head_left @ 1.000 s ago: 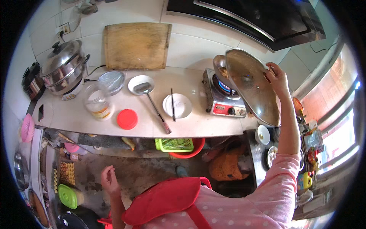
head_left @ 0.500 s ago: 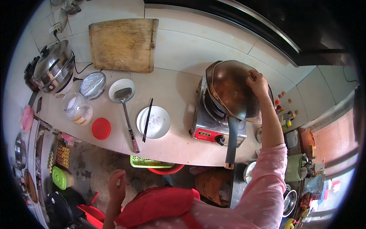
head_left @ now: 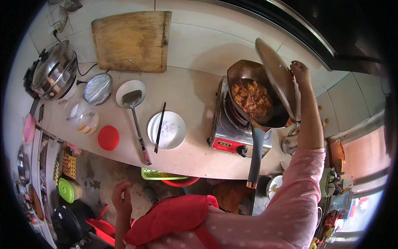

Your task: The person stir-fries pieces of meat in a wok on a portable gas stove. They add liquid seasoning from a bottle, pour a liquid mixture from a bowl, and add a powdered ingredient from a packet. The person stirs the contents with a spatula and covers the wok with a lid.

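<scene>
At the right of the counter my right hand [head_left: 300,70] is closed on the knob of a glass pan lid [head_left: 277,76]. The lid stands steeply tilted over the right side of a deep wok [head_left: 241,71], its lower edge near the rim. Brown chunky food in sauce [head_left: 252,98] lies inside, in plain sight. Under the wok is a portable gas stove [head_left: 224,144], and the wok's grey handle [head_left: 257,153] points toward me. My left hand [head_left: 121,195] hangs low in front of the counter, fingers loosely bent and apart, holding nothing visible.
Left of the stove, black chopsticks [head_left: 160,128] lie across a white plate [head_left: 174,132]. A spatula [head_left: 137,124] rests in a white bowl [head_left: 126,88], near a red lid [head_left: 108,138] and a clear jar [head_left: 83,118]. A cutting board [head_left: 130,41] leans on the wall; a range hood [head_left: 344,33] overhangs the right.
My right hand has raised the lid off the wok and tilted it up to the right, uncovering the food. The left hand has stayed low, shifting slightly.
</scene>
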### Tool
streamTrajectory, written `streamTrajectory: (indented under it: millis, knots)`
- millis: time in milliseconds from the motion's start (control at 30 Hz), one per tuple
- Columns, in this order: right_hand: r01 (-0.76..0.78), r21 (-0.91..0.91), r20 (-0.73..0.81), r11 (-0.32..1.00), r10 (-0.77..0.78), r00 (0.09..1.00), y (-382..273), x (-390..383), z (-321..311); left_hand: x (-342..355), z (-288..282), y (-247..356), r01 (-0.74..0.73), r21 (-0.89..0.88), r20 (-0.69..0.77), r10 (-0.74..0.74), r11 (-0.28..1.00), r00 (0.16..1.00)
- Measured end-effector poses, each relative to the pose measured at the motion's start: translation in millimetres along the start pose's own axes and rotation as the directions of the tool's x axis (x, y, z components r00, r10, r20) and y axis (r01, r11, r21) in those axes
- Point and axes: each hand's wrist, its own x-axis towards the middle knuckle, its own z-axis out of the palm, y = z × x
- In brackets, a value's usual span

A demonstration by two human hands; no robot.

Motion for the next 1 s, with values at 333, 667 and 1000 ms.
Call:
streamTrajectory:
  millis: [333, 667, 1000]
  knots:
    - [0.016, -0.167, -0.002, 0.986, -0.016, 1.0, -36, -24, 18, 26, 24, 10, -0.018, -0.066, 0.065, 0.023, 0.998, 0.998]
    - [0.017, -0.512, 0.08, 0.859, 0.028, 0.996, -14, -64, 87, 10, 5, 4, 0.002, -0.04, -0.006, -0.002, 0.999, 1.0]
    - [-0.057, -0.575, 0.035, 0.816, 0.094, 0.995, -13, -65, 85, 8, -2, 1, 0.044, -0.03, -0.007, -0.045, 0.999, 0.999]
